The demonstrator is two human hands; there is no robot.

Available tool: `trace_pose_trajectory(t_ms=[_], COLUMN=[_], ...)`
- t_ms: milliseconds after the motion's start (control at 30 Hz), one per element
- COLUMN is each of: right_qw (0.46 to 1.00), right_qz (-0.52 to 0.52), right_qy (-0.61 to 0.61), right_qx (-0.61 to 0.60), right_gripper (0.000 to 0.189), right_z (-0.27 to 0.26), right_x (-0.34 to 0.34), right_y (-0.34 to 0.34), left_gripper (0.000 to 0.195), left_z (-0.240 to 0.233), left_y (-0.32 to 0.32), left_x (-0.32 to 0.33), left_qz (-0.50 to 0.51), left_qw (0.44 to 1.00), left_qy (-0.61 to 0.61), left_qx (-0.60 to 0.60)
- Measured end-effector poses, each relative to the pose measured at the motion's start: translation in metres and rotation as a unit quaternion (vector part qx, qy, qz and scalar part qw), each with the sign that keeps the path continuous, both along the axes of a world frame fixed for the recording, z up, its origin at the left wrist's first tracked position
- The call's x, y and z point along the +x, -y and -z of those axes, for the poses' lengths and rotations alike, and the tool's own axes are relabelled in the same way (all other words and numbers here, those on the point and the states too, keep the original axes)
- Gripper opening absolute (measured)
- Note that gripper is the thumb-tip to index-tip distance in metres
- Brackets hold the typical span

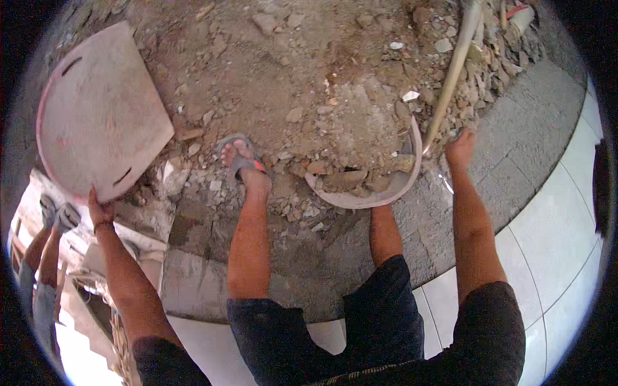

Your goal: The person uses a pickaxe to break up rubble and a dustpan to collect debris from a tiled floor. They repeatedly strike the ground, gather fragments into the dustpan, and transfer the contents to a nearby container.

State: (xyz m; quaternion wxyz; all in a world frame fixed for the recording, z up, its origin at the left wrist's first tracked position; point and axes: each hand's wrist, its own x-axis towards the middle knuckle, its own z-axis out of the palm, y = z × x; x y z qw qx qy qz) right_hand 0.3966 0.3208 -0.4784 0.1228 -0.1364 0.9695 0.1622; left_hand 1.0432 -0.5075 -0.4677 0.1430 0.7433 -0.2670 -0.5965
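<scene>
My left hand (100,210) grips the rim of a flat, half-round pan (104,116), dusty and pinkish-edged, with two slots near its curved side. The thumb lies on its face. My right hand (459,149) is low at the edge of the rubble, right of a long pole (451,82); a small grey thing shows at its fingers, too blurred to name. A second curved-rimmed pan (398,190) lies before my right leg with broken rubble (343,181) in it, near the lower end of the pole.
Soil and broken masonry (299,72) spread ahead, heaped at the upper right. My left sandalled foot (241,157) stands in the rubble. Rough grey paving (507,144) borders pale floor tiles (555,231) on the right. Another person's legs (43,260) are at the lower left, beside wooden pieces.
</scene>
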Motion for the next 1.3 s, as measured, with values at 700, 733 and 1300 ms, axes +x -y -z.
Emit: trace_pose_trajectory(t_ms=[700, 733, 1300], right_qw=[0.917, 0.914, 0.943], right_qz=[0.051, 0.087, 0.156], right_qy=[0.336, 0.296, 0.281], right_qx=[-0.209, -0.262, -0.084], right_gripper=[0.031, 0.027, 0.034], right_z=[0.140, 0.148, 0.141], right_x=[0.022, 0.011, 0.038], right_y=[0.003, -0.037, -0.053], left_gripper=[0.042, 0.044, 0.096], left_z=[0.185, 0.206, 0.212], left_y=[-0.454, -0.537, -0.667], left_x=[-0.187, -0.192, -0.205], left_qz=[0.102, 0.075, -0.110], left_qw=[0.935, 0.936, 0.913], left_qy=[-0.225, -0.159, 0.027], left_qx=[0.256, 0.304, 0.391])
